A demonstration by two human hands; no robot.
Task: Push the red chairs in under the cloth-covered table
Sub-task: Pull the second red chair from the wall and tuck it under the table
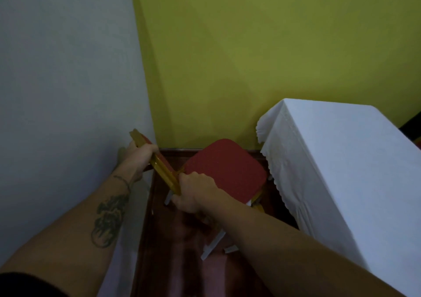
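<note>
A red chair (227, 171) with a gold frame stands in the room's corner, its padded seat facing the table. My left hand (139, 154) grips the far end of its gold backrest top. Near the seat, my right hand (196, 192) holds the near end of the same backrest. The table (341, 164) stands to the right under a white cloth with a scalloped hem that hangs down toward the floor. A narrow gap separates the seat's right edge from the cloth. White chair feet show beneath the seat.
A white wall (68, 80) runs close along the left and a yellow-green wall (250, 57) closes the back. The dark red polished floor (182, 262) stretches toward me between wall and table.
</note>
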